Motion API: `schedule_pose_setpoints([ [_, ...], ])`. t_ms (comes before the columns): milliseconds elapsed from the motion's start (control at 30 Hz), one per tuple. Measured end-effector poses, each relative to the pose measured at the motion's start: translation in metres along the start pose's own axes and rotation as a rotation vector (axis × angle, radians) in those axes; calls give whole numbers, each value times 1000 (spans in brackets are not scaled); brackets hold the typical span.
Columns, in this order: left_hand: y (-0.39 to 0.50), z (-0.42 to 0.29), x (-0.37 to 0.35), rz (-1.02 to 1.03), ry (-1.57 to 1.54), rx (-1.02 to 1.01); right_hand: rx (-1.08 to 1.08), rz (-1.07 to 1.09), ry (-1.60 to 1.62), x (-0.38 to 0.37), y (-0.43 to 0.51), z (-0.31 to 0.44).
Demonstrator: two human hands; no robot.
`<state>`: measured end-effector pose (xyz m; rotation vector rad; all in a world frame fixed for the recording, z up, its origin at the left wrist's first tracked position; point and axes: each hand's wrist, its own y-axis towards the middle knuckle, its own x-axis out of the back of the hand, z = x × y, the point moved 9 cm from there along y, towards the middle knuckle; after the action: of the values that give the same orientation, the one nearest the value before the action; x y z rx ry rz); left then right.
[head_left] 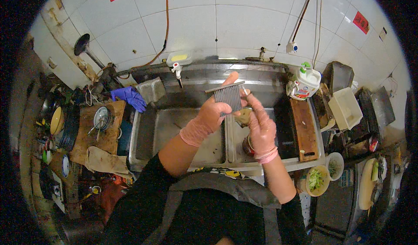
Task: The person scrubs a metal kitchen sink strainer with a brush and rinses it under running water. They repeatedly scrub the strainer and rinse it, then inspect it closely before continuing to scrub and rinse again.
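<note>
My left hand (214, 112), in a thin pink glove, holds a comb-like metal piece (228, 98) with close parallel tines under a thin bar. Its thumb presses across the tines. My right hand (263, 129), gloved alike, reaches its index finger to the bar's right end, where a small white bit (245, 90) shows; whether the fingers pinch it I cannot tell. Both hands are above a two-basin steel sink (229, 140). Beneath them in the right basin are a yellowish object (243, 116) and a red container (248, 146), partly hidden by my right hand.
A white tap (176, 68) juts over the left basin. Purple gloves (129, 98) lie at the left rim, near a wooden board (83, 122) with stacked bowls (102, 117). Rightward are a detergent jug (305, 85), a wooden plank (304, 129) and a bowl of cut greens (316, 180).
</note>
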<state>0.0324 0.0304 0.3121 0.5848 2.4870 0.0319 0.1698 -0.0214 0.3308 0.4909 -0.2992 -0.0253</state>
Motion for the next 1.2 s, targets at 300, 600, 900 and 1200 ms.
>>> schedule_pose_setpoints([
  [300,2,-10,-17,84,-38,-5,285,-82,-593,-16,-5,35],
  [600,4,-9,-31,66,-5,38,408,-162,-540,-14,-14,44],
  [900,3,-14,-37,44,168,-10,366,-126,-590,-11,-22,46],
  [1200,1,-18,-47,63,258,-62,363,-143,-532,-7,-19,59],
])
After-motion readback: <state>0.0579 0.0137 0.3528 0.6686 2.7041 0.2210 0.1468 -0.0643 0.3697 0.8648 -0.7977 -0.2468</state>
